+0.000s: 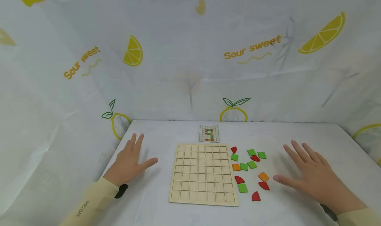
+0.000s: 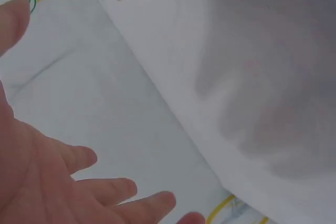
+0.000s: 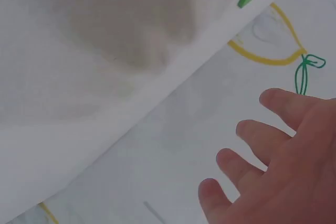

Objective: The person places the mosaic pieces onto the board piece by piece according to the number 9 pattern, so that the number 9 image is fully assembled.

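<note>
Both hands hover over the bench (image 1: 154,206), fingers spread and holding nothing: the left hand (image 1: 126,163) and the right hand (image 1: 314,174) flank a gridded wooden board (image 1: 205,173). Between board and right hand lie loose green squares (image 1: 242,188), orange squares (image 1: 236,167) and red wedges (image 1: 256,196), probably kept off the grid so each can be picked up singly. An orange one sits nearest the right thumb. Beyond the board, ahead of and between the hands, a patterned card (image 1: 209,133) seems placed for easy viewing.
</note>
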Available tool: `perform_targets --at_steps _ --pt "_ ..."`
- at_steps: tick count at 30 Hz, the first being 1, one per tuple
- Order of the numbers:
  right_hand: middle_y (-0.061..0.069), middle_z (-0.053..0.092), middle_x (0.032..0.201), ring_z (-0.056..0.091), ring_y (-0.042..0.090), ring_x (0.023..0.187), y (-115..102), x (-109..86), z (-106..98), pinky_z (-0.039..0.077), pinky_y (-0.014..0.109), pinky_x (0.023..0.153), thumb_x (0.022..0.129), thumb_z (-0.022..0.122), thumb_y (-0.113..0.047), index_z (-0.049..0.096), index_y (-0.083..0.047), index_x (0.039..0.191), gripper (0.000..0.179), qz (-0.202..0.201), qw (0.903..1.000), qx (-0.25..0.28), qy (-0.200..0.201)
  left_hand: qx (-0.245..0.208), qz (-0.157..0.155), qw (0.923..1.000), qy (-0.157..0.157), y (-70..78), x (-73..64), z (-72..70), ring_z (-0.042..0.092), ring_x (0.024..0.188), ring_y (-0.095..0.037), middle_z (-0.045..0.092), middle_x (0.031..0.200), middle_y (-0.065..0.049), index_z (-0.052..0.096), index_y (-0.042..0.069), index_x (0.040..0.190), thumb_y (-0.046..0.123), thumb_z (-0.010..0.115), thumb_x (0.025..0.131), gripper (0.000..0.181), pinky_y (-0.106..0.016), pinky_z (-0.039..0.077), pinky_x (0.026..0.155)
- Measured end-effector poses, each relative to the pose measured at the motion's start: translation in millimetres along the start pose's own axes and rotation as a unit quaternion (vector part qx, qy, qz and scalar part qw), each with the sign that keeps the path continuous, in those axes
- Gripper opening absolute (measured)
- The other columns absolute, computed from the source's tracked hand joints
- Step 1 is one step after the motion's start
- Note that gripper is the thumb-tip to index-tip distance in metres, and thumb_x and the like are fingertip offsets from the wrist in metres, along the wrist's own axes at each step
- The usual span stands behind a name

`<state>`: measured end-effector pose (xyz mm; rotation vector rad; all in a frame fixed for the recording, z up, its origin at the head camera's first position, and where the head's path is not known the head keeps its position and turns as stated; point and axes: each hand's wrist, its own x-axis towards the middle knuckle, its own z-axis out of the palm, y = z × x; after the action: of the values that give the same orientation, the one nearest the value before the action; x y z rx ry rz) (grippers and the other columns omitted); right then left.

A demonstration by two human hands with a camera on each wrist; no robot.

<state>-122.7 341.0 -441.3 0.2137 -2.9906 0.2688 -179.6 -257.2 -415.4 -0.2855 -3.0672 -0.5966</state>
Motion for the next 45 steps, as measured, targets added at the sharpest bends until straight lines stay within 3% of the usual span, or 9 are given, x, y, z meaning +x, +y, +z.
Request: perform_targets --at_steps 2,5,9,16,23,29,36,45 --pt "0.024 0.017 0.179 0.005 0.054 0.164 -12.0 1.6 -1.7 0.001 0.078 0.127 0.081 0.072 -0.086 0.028 -0.011 0.171 0.125 -0.01 0.9999 0.004 -0.013 -0.018 0.001 0.9998 0.001 6.2 4.2 5.9 0.029 0.16 -0.055 0.008 0.181 -0.026 0.007 0.011 0.175 0.083 0.055 0.096 0.116 -0.073 0.035 0.121" --pt "0.021 0.029 0.176 0.019 0.051 0.159 -31.3 1.3 -4.2 0.015 0.079 0.122 0.077 0.074 -0.087 0.04 -0.012 0.167 0.122 -0.034 0.9988 0.015 -0.031 -0.055 -0.011 0.9984 -0.003 18.3 9.8 14.8 0.048 0.152 -0.048 0.023 0.178 -0.024 0.014 0.01 0.174 0.082 0.054 0.097 0.113 -0.065 0.043 0.119" --pt "0.013 0.049 0.166 0.032 0.043 0.155 -56.4 -3.7 -4.8 0.028 0.072 0.119 0.074 0.082 -0.082 0.055 -0.018 0.157 0.109 -0.076 0.9958 0.034 -0.037 -0.108 -0.034 0.9936 -0.001 36.7 16.6 24.5 0.068 0.128 -0.033 0.048 0.165 -0.019 0.032 0.009 0.169 0.078 0.057 0.099 0.102 -0.055 0.055 0.108" --pt "-0.012 0.068 0.141 0.048 0.03 0.149 -82.2 -12.5 1.7 0.043 0.061 0.117 0.077 0.092 -0.062 0.074 -0.031 0.132 0.066 -0.135 0.9897 0.026 -0.042 -0.138 -0.075 0.9875 0.015 57.2 26.0 40.2 0.073 0.101 -0.022 0.075 0.127 -0.012 0.06 0.007 0.151 0.057 0.069 0.102 0.071 -0.044 0.06 0.089" --pt "-0.019 0.067 0.12 0.057 0.026 0.139 -87.2 -13.6 5.3 0.048 0.057 0.113 0.079 0.094 -0.05 0.077 -0.038 0.114 0.041 -0.183 0.9822 0.003 -0.04 -0.172 -0.098 0.9801 0.01 70.0 33.3 47.7 0.067 0.068 -0.015 0.074 0.089 -0.003 0.074 0.005 0.13 0.042 0.071 0.102 0.046 -0.032 0.053 0.072" --pt "-0.02 0.068 0.119 0.058 0.026 0.136 -87.0 -13.3 7.5 0.048 0.057 0.111 0.078 0.096 -0.039 0.078 -0.038 0.11 0.036 -0.201 0.9791 0.004 -0.028 -0.21 -0.117 0.9707 -0.007 74.8 39.6 54.4 0.068 0.06 -0.016 0.073 0.071 -0.003 0.076 0.007 0.111 0.033 0.073 0.1 0.028 -0.03 0.05 0.065" --pt "-0.023 0.066 0.112 0.06 0.027 0.137 -86.3 -14.2 9.1 0.042 0.055 0.114 0.08 0.094 -0.033 0.079 -0.038 0.104 0.029 -0.199 0.9788 0.013 -0.044 -0.233 -0.132 0.9633 -0.021 80.7 40.6 58.1 0.067 0.06 -0.016 0.071 0.065 -0.003 0.074 0.008 0.101 0.025 0.075 0.097 0.018 -0.028 0.051 0.061" --pt "-0.024 0.062 0.106 0.061 0.028 0.134 -83.8 -13.1 11.5 0.036 0.057 0.114 0.079 0.095 -0.032 0.074 -0.043 0.095 0.028 -0.199 0.9786 0.018 -0.047 -0.245 -0.13 0.9606 -0.025 79.9 40.6 61.1 0.067 0.059 -0.016 0.072 0.065 -0.005 0.072 0.007 0.1 0.017 0.075 0.095 0.012 -0.027 0.049 0.06"
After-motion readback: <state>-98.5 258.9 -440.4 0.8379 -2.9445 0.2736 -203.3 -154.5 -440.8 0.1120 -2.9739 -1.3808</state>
